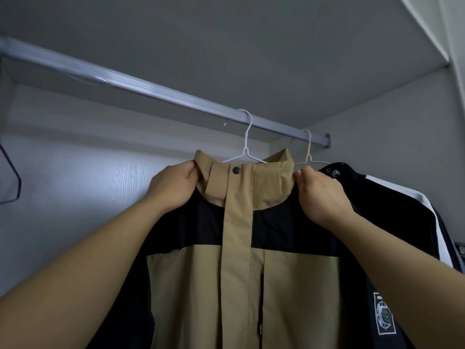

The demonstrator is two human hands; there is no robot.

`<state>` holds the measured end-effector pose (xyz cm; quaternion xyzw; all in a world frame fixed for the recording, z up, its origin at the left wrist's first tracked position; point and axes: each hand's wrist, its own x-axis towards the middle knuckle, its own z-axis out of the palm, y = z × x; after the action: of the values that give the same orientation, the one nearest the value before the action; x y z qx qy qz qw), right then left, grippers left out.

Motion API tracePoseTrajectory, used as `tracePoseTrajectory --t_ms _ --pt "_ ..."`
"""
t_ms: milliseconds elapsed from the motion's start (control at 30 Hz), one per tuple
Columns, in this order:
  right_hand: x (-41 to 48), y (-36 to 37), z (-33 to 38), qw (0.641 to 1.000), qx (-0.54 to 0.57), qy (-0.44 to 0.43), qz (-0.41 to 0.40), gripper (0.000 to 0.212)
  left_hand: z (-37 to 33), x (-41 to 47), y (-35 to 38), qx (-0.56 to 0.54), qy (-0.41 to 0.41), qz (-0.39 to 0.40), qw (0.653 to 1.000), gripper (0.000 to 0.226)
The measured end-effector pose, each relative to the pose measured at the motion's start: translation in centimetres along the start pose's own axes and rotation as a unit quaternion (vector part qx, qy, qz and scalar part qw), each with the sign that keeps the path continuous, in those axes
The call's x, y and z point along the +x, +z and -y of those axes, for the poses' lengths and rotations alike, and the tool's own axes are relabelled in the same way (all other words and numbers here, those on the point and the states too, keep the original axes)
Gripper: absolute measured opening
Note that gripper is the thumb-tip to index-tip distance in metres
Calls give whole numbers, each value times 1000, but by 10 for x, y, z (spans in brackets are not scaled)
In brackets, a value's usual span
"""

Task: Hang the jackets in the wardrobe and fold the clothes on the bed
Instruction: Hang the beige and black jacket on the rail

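Head view: a tan jacket with dark shoulder panels is seen on a white hanger, and the hook of this hanger is laid over the rail of the wardrobe. The jacket is thus hung in the wardrobe, with its front turned to the camera and closed up to the collar.

The collar is pinched at both sides. The left grip is clenched on the left edge of the collar, and the right grip on the right edge. Only fabric is held by them.

Just beside it, on the right, a dark jacket with a white stripe is hung on a cream hanger on the same rail. At the far left part of an empty hanger is seen; what it hangs from cannot be told.

The tan jacket is judged to be soft and rather light, with a smooth shell cloth that may slide easily. The collar stands upright, so it is probably a little stiffer than the body. The wire hanger looks thin and may be tilted by an uneven pull, so the jacket could slip off one shoulder. It is best taken at the collar edges or at the shoulder seams, with both sides pulled equally, and not at the loose lower part. The bed is not in view, so the folding cannot be judged.
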<state>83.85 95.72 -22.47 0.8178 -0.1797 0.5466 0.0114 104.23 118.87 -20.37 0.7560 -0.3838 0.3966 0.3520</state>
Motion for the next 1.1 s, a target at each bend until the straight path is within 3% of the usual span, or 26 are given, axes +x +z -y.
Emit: tracePoseTrajectory --t_ms 267,367,467,500,567,633,733,800,833,900,967,1100 --pt "27 -10 22 995 50 17 83 33 -12 18 -6 -111 -22 49 992 37" --pt "33 -15 27 984 147 76 66 47 -18 25 -12 -218 -95 29 971 61" --pt "49 -24 36 967 193 153 63 70 -32 35 -23 -188 -142 41 971 90" --pt "56 -26 40 966 188 164 71 76 -39 39 -26 -161 -147 53 974 89" --pt "68 -32 54 964 180 168 100 73 -53 48 -32 -109 -156 86 978 57" --pt "81 -40 67 962 142 166 162 45 -68 55 -38 -41 -164 123 978 26" --pt "93 -53 83 956 -22 178 230 19 -83 63 -41 78 -160 107 978 14" --pt "102 -58 86 967 -93 157 178 16 -89 66 -40 108 -165 91 976 8" --pt "106 -60 85 972 -115 142 150 15 -91 67 -39 100 -173 76 977 16" --pt "109 -63 82 978 -116 133 107 21 -90 71 -39 32 -186 28 982 21" --pt "109 -63 75 984 -71 148 62 24 -84 74 -39 -57 -210 -25 976 19" --pt "83 -59 68 978 117 171 -27 10 -68 57 -31 -194 -214 -75 954 17"
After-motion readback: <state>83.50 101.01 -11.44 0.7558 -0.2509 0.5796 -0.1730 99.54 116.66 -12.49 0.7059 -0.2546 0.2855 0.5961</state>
